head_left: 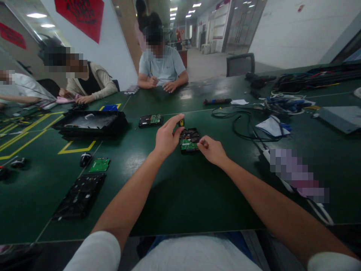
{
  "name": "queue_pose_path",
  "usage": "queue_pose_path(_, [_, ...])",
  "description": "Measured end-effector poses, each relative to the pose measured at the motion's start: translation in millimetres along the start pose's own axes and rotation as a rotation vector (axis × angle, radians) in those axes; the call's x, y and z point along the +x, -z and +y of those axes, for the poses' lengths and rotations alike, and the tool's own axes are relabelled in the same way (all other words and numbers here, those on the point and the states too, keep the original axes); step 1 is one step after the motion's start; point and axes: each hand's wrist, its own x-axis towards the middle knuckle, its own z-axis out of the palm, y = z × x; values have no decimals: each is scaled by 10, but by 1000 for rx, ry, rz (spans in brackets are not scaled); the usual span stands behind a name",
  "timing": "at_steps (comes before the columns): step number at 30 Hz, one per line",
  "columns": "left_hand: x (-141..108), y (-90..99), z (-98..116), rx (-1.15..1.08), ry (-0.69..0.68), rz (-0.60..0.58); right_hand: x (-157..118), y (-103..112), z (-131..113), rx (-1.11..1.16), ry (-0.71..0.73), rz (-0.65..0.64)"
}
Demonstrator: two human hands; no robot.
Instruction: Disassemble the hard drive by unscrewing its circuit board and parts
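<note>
A hard drive with a green circuit board (189,145) lies on the table in front of me. At its upper left, my left hand (169,136) curls its thumb and index finger around a small yellow-and-black tool (181,123), seen nearly end-on. The tool's lower part is hidden. My right hand (212,149) has its fingers pinched together at the drive's right edge. A second hard drive (150,120) rests farther back, left of my left hand.
Black trays (93,124), a loose green board (99,165) and a large black drive plate (80,195) are on the left. Cables (251,128), a cloth (272,126) and a metal box (340,118) lie to the right. Several people sit across the table.
</note>
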Motion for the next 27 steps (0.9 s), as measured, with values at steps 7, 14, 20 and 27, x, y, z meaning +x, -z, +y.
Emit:
queue_pose_path(7, [-43, -98, -51, -108, 172, 6, -3, 3, -18, 2, -18, 4])
queue_pose_path(14, [-9, -23, 28, 66, 72, 9, -12, 23, -39, 10, -20, -18])
queue_pose_path(20, [-17, -20, 38, 168, 11, 71, -12, 35, -40, -3, -18, -29])
queue_pose_path(27, [-34, -54, 2, 126, 85, 15, -7, 32, -39, 1, -7, -28])
